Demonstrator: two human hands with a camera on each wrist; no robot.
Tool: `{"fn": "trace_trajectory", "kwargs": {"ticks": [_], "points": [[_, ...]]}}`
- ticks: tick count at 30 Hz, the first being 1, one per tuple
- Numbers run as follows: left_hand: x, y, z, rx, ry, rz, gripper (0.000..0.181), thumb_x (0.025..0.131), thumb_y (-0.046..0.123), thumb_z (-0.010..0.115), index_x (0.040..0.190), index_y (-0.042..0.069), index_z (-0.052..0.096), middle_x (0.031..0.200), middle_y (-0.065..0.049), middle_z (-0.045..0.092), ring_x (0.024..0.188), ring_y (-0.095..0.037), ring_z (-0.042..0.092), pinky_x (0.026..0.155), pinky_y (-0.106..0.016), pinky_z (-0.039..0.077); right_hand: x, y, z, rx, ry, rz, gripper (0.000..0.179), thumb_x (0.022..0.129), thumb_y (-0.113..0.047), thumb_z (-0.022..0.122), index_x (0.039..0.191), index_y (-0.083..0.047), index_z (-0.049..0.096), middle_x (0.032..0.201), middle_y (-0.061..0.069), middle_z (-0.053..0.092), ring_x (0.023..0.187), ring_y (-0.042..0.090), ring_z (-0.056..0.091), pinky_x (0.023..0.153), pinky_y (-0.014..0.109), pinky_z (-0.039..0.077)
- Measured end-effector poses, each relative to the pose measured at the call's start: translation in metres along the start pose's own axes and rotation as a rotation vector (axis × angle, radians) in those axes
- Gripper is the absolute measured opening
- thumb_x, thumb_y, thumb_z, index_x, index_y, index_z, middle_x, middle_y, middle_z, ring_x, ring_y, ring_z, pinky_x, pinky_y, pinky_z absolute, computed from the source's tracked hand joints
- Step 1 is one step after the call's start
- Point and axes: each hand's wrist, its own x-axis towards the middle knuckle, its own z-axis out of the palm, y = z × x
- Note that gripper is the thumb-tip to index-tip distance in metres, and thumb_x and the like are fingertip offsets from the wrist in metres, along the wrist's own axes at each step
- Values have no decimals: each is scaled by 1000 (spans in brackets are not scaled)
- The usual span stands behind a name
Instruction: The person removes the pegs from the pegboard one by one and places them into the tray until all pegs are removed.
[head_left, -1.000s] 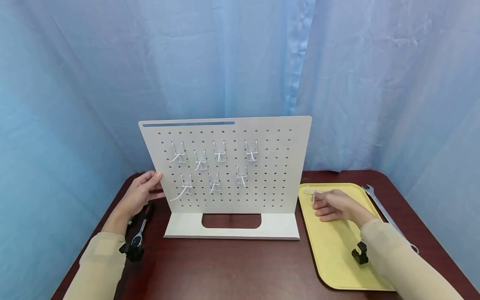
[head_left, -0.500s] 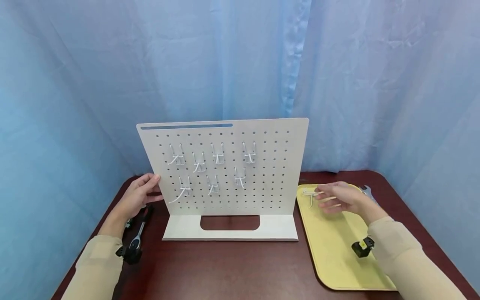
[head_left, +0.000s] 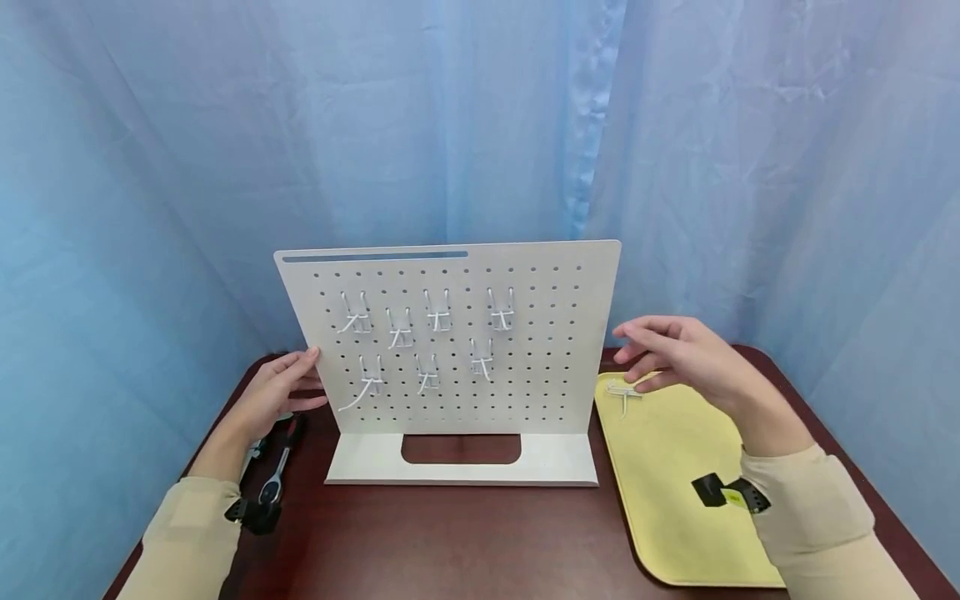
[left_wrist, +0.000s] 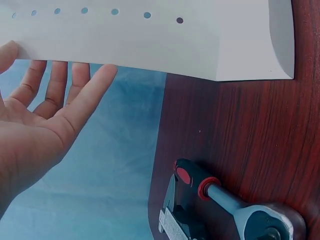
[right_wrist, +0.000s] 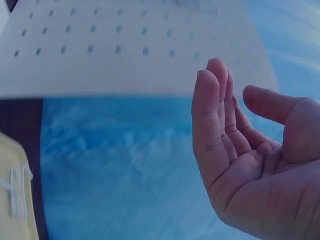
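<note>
A white pegboard (head_left: 540, 350) stands upright on its base in the head view. Several white wire hooks (head_left: 438, 321) hang on its front, mostly left of the middle. My left hand (head_left: 273, 392) holds its left edge, thumb at the front and fingers behind; the left wrist view shows the thumb (left_wrist: 7, 55) on the near face. Off the board's right side, my right hand (head_left: 686, 358) is raised over the tray with nothing in it. In the right wrist view its fingers (right_wrist: 206, 120) are loosely bent. One loose white hook (head_left: 624, 392) lies in the tray's far left corner.
The yellow tray (head_left: 675, 500) lies right of the board on the dark red table (head_left: 450, 542). At the left are a ratchet wrench (left_wrist: 220, 195) and what looks like a caliper (left_wrist: 172, 220). Blue curtains (head_left: 450, 125) surround the table.
My right hand has let go of the hook, leaving it in the tray, and has risen away from it. The left hand stays at the board's edge.
</note>
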Motion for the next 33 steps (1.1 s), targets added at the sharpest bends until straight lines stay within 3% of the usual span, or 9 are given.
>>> {"fn": "trace_trajectory", "kwargs": {"ticks": [6,14,21,33], "points": [[1,-3,2,-8,8,-5,68,104,55,50,134,-6,50,126,-30,54,100,-23,66,85,-41,60,15,-6,44,54,-109,-35,54,106,-33,58,140,8,50,122,26,63,100,33,71,83,48,61],[3,-2,0,-66,-20,-27,65,103,54,51,132,-5,50,120,-24,58,98,-21,67,87,-43,59,41,-9,85,221,-227,7,58,107,-39,53,145,4,46,144,27,52,114,36,67,88,52,59],[4,-1,-1,-67,-44,-57,76,103,58,48,139,-8,45,122,-26,54,101,-22,68,90,-43,58,54,-15,101,304,-248,16,58,106,-40,55,145,2,48,142,25,55,114,36,67,89,52,58],[4,-2,-1,-60,-36,-70,75,103,59,47,138,-7,44,122,-25,54,101,-23,68,89,-40,58,65,-15,114,375,-246,45,55,107,-38,53,144,2,49,141,23,57,117,38,65,84,50,61]]}}
